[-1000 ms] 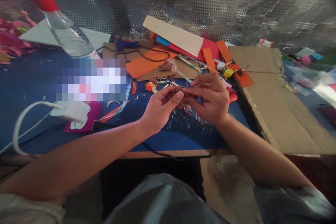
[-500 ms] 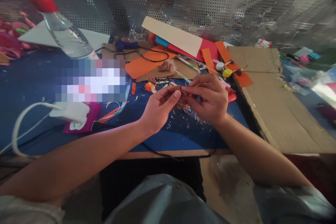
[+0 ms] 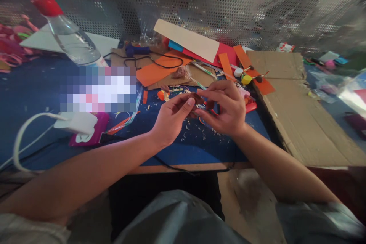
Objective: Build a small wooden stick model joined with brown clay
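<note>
My left hand is over the middle of the blue table, thumb and fingers closed on a small dark brown piece. The piece is thin and partly hidden by the fingertips; its material is unclear. Just to the right is my right hand, its thumb and index finger apart on either side of the piece's right end. Whether those fingertips touch the piece cannot be made out. Beneath both hands, pale shavings lie scattered on the table. A brown lump in clear plastic rests behind them.
Bottle with red cap, white charger on a magenta block and cables stand left. Behind lie orange sheets, a blue glue gun and brushes. Cardboard covers the right side, before a perforated metal screen.
My right thumb and index finger have parted and drawn slightly away from my left fingertips. More of the brown piece shows between the hands. My left hand has hardly moved.
</note>
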### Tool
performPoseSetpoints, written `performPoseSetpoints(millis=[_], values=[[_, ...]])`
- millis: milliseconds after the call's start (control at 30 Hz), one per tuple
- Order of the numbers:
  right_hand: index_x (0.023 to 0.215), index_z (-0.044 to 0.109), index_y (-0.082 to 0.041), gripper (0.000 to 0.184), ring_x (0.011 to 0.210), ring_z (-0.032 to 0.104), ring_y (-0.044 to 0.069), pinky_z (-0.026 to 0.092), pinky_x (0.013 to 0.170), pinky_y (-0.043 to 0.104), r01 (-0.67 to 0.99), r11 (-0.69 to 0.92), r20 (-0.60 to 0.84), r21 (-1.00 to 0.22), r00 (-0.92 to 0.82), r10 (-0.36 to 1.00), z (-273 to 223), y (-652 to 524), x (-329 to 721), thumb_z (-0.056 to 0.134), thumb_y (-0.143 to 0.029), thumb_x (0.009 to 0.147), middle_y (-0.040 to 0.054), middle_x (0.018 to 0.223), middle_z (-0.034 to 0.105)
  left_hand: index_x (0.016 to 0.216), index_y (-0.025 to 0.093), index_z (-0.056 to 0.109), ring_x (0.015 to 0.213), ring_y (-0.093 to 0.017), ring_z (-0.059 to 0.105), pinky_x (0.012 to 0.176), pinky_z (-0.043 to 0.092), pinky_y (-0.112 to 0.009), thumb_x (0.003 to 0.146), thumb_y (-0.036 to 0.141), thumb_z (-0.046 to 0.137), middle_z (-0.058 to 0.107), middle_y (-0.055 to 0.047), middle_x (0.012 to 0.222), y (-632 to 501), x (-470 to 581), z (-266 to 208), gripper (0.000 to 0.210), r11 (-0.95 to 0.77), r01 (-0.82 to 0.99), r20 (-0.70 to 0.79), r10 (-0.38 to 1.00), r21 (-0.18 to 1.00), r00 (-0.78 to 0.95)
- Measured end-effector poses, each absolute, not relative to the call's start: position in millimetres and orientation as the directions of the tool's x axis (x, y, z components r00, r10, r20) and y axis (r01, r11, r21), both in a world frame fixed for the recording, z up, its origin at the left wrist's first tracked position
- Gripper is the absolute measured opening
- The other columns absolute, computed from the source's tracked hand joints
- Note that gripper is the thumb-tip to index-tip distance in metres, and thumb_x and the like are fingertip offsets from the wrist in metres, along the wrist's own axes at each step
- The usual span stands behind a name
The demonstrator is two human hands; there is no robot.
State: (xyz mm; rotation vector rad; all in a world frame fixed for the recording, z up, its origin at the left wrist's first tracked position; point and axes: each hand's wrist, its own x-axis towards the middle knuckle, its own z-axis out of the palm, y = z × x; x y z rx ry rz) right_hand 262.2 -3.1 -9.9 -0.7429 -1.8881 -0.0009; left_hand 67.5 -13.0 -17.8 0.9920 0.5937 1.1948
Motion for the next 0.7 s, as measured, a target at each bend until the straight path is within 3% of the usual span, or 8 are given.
performPoseSetpoints(millis=[133, 300, 467, 600, 700], values=[[0.130, 0.086, -0.030, 0.031, 0.071, 0.067, 0.011, 0.065, 0.060, 0.031, 0.428, 0.836, 0.833, -0.343, -0.271, 0.481, -11.6, -1.6, 262.2, 0.087, -0.039, 0.099, 0.0069, 0.118, 0.071, 0.111, 0.020, 0.086, 0.085, -0.014, 0.075, 0.083, 0.064, -0.027, 0.087, 0.061, 0.097, 0.085, -0.005, 0.102, -12.9, 67.6, -18.4, 0.048, 0.046, -0.489, 0.112, 0.951, 0.871, 0.289], [0.129, 0.087, -0.031, 0.033, 0.069, 0.066, 0.012, 0.064, 0.057, 0.032, 0.479, 0.810, 0.835, -0.337, -0.245, 0.493, -13.5, -0.6, 261.4, 0.089, -0.042, 0.098, 0.0067, 0.116, 0.073, 0.112, 0.020, 0.085, 0.090, -0.016, 0.077, 0.085, 0.064, -0.028, 0.087, 0.059, 0.098, 0.085, -0.006, 0.107, -12.9, 66.7, -19.6, 0.048, 0.054, -0.474, 0.097, 0.953, 0.879, 0.288], [0.122, 0.088, -0.034, 0.024, 0.079, 0.071, 0.015, 0.066, 0.063, 0.033, 0.462, 0.821, 0.855, -0.335, -0.217, 0.471, -15.1, 1.2, 260.0, 0.088, -0.029, 0.099, 0.0045, 0.112, 0.074, 0.110, 0.019, 0.087, 0.086, -0.014, 0.077, 0.080, 0.064, -0.026, 0.086, 0.058, 0.099, 0.085, -0.006, 0.104, -10.6, 66.4, -21.5, 0.047, 0.047, -0.466, 0.096, 0.955, 0.884, 0.280], [0.121, 0.089, -0.033, 0.023, 0.076, 0.070, 0.013, 0.064, 0.062, 0.032, 0.422, 0.821, 0.837, -0.385, -0.216, 0.504, -13.8, 1.6, 260.4, 0.091, -0.034, 0.097, 0.0039, 0.112, 0.074, 0.109, 0.019, 0.088, 0.081, -0.011, 0.074, 0.078, 0.063, -0.023, 0.085, 0.057, 0.100, 0.084, -0.004, 0.097, -10.4, 66.4, -20.3, 0.046, 0.048, -0.466, 0.097, 0.954, 0.883, 0.282], [0.115, 0.090, -0.034, 0.017, 0.085, 0.073, 0.017, 0.067, 0.069, 0.034, 0.440, 0.811, 0.836, -0.386, -0.206, 0.509, -13.7, 2.4, 261.2, 0.090, -0.035, 0.098, 0.0038, 0.109, 0.074, 0.107, 0.018, 0.088, 0.080, -0.012, 0.074, 0.077, 0.063, -0.024, 0.087, 0.061, 0.097, 0.083, -0.004, 0.092, -10.9, 66.6, -19.3, 0.048, 0.046, -0.466, 0.110, 0.947, 0.883, 0.302]])
